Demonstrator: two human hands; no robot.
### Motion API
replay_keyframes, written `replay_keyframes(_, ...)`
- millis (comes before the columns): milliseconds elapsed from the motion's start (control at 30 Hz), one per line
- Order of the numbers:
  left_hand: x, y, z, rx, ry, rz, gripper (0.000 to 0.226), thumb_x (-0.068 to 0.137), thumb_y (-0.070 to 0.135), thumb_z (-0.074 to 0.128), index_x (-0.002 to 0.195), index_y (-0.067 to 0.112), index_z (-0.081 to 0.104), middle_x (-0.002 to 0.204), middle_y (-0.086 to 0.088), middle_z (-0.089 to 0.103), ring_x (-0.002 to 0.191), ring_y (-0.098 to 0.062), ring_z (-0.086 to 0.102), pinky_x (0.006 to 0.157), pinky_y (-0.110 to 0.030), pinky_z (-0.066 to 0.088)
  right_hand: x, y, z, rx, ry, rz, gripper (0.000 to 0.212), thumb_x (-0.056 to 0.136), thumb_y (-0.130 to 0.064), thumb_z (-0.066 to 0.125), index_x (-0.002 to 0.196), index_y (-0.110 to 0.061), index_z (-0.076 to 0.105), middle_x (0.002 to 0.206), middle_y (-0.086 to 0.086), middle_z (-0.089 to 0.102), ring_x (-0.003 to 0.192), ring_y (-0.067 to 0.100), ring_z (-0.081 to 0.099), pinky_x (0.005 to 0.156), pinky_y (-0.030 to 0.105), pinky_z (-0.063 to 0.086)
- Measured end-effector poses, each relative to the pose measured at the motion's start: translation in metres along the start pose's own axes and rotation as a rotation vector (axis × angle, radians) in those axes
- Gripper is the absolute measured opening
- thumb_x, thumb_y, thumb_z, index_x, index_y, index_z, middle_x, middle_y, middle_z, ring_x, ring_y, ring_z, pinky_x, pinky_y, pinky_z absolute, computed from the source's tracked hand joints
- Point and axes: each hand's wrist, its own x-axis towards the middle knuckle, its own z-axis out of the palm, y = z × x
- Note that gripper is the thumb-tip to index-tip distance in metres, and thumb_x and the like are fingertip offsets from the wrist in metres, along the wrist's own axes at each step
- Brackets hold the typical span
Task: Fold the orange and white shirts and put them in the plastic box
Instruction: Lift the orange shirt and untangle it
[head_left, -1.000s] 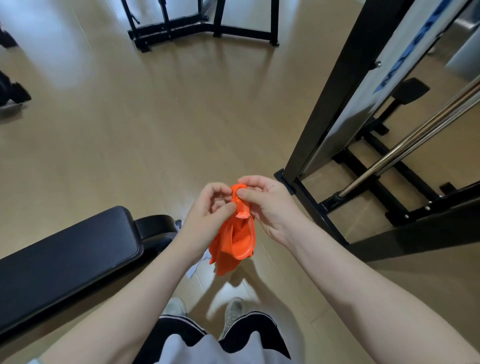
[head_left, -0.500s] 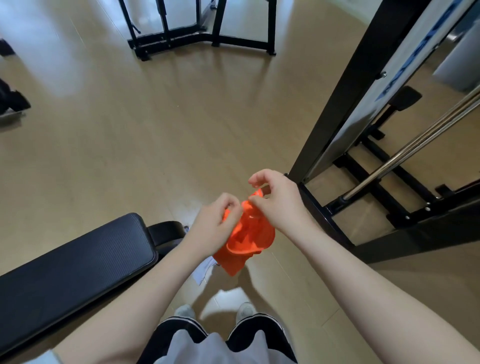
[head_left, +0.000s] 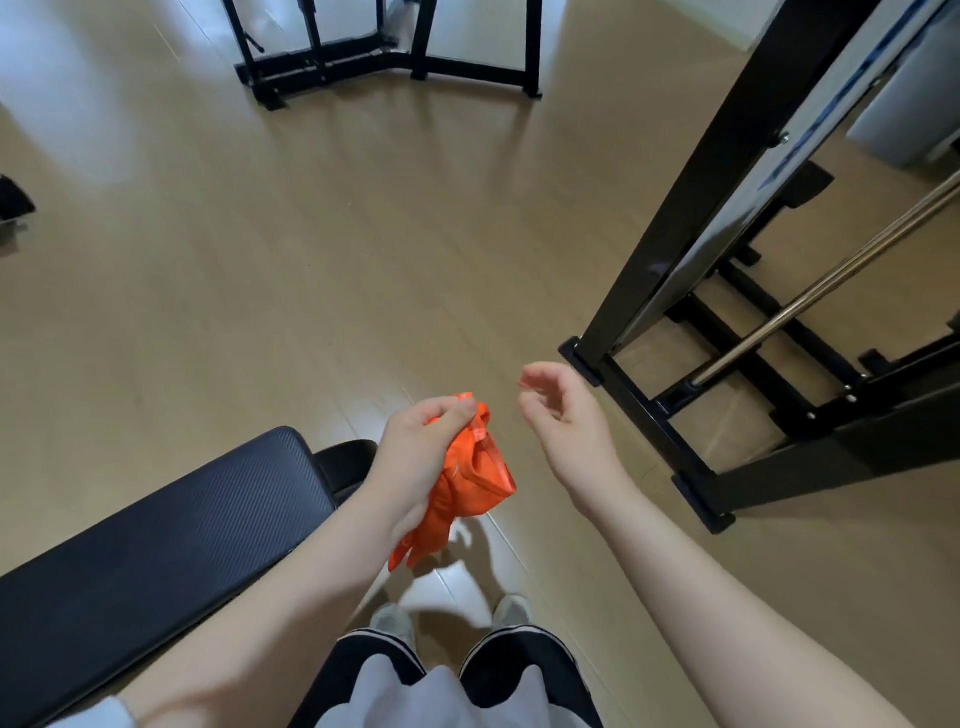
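The orange shirt (head_left: 470, 480) hangs bunched up in the air above the floor, in front of my legs. My left hand (head_left: 423, 454) is closed around its upper part, and the cloth droops down below my wrist. My right hand (head_left: 563, 421) is a short way to the right of the shirt, apart from it, fingers loosely curled and holding nothing. Something white (head_left: 447, 597) lies on the floor below the shirt, partly hidden; I cannot tell if it is the white shirt. No plastic box is in view.
A black padded bench (head_left: 156, 545) runs along the lower left. A black metal gym frame (head_left: 691, 249) with a steel bar (head_left: 810, 301) stands at the right. Another black frame (head_left: 384, 57) is at the far top. The floor is tan wood.
My right hand has let go of the orange shirt and moved off to the right. My left hand keeps the shirt and has shifted slightly left.
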Motion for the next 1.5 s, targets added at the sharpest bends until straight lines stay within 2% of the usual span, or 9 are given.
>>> replay_keyframes(133, 0.001, 0.006, -0.01, -0.05, -0.091, 0.011, 0.018, 0.087, 0.014, 0.059, 0.072, 0.011, 0.068, 0.071, -0.009, 0.061, 0.062, -0.017, 0.056, 0.066, -0.026, 0.047, -0.001, 0.009, 0.02, 0.289, -0.269, 0.327, 0.02, 0.096, -0.021, 0.047, 0.1, -0.01, 0.063, 0.084, -0.003, 0.065, 0.077, 0.006, 0.059, 0.07, 0.012, 0.047)
replay_keyframes(400, 0.0, 0.015, -0.037, -0.003, -0.233, 0.01, 0.02, 0.09, 0.011, 0.054, 0.097, -0.003, 0.067, 0.075, -0.015, 0.068, 0.055, -0.016, 0.066, 0.055, -0.021, 0.055, 0.005, 0.01, 0.048, 0.59, -0.253, 0.415, 0.008, 0.091, -0.009, 0.052, 0.089, -0.01, 0.06, 0.054, -0.005, 0.053, 0.048, 0.005, 0.041, 0.044, 0.013, 0.033)
replay_keyframes(633, 0.01, 0.01, -0.06, 0.292, -0.191, 0.065, 0.02, 0.09, 0.015, 0.057, 0.079, 0.005, 0.069, 0.068, -0.006, 0.064, 0.064, -0.017, 0.055, 0.067, -0.028, 0.044, 0.005, 0.013, 0.056, 0.396, -0.152, 0.36, 0.022, 0.091, -0.005, 0.051, 0.072, -0.017, 0.053, 0.067, -0.003, 0.053, 0.06, 0.007, 0.044, 0.05, 0.014, 0.035)
replay_keyframes(833, 0.012, 0.008, -0.058, 0.016, -0.244, -0.041, 0.019, 0.09, 0.018, 0.055, 0.091, 0.007, 0.07, 0.082, -0.015, 0.064, 0.066, -0.018, 0.059, 0.067, -0.027, 0.05, 0.002, 0.016, 0.071, 0.507, -0.177, 0.434, 0.023, 0.096, -0.019, 0.046, 0.081, -0.011, 0.061, 0.068, 0.003, 0.062, 0.06, 0.011, 0.058, 0.054, 0.017, 0.048)
replay_keyframes(1000, 0.018, 0.01, -0.068, -0.019, -0.262, -0.055, 0.022, 0.09, 0.017, 0.055, 0.098, 0.002, 0.069, 0.087, -0.02, 0.067, 0.069, -0.025, 0.063, 0.068, -0.03, 0.053, 0.002, 0.013, 0.075, 0.592, -0.254, 0.406, 0.022, 0.098, -0.024, 0.039, 0.096, -0.015, 0.059, 0.077, 0.0, 0.054, 0.063, 0.01, 0.044, 0.055, 0.024, 0.027)
replay_keyframes(1100, 0.023, 0.009, -0.076, 0.036, -0.209, -0.025, 0.017, 0.089, 0.019, 0.058, 0.09, 0.009, 0.072, 0.075, -0.012, 0.069, 0.062, -0.018, 0.061, 0.061, -0.023, 0.051, 0.003, 0.006, 0.07, 0.433, -0.325, 0.367, 0.017, 0.095, -0.013, 0.044, 0.095, -0.015, 0.061, 0.071, -0.007, 0.064, 0.058, -0.002, 0.059, 0.049, 0.011, 0.041)
replay_keyframes(1200, 0.023, 0.008, -0.077, 0.013, -0.215, -0.033, 0.017, 0.09, 0.016, 0.056, 0.088, 0.009, 0.071, 0.067, -0.008, 0.069, 0.055, -0.014, 0.062, 0.053, -0.02, 0.052, 0.006, 0.004, 0.067, 0.286, -0.319, 0.395, 0.015, 0.092, -0.013, 0.051, 0.082, -0.018, 0.06, 0.068, -0.006, 0.06, 0.058, -0.001, 0.055, 0.058, 0.015, 0.044)
replay_keyframes(1300, 0.028, 0.005, -0.077, 0.004, -0.168, -0.056, 0.017, 0.09, 0.014, 0.055, 0.084, 0.011, 0.07, 0.067, -0.009, 0.066, 0.054, -0.015, 0.058, 0.052, -0.02, 0.049, 0.009, 0.007, 0.065, 0.139, -0.272, 0.304, 0.017, 0.091, -0.013, 0.054, 0.074, -0.017, 0.053, 0.073, -0.004, 0.056, 0.069, 0.003, 0.052, 0.062, 0.002, 0.042)
replay_keyframes(1500, 0.051, 0.001, -0.09, 0.216, -0.11, -0.06, 0.009, 0.094, 0.019, 0.051, 0.094, 0.015, 0.059, 0.065, -0.001, 0.053, 0.041, -0.001, 0.05, 0.049, -0.02, 0.042, 0.013, 0.021, 0.052, 0.064, -0.104, 0.341, 0.011, 0.094, -0.013, 0.049, 0.101, -0.008, 0.055, 0.081, 0.005, 0.055, 0.071, 0.011, 0.051, 0.069, 0.019, 0.043)
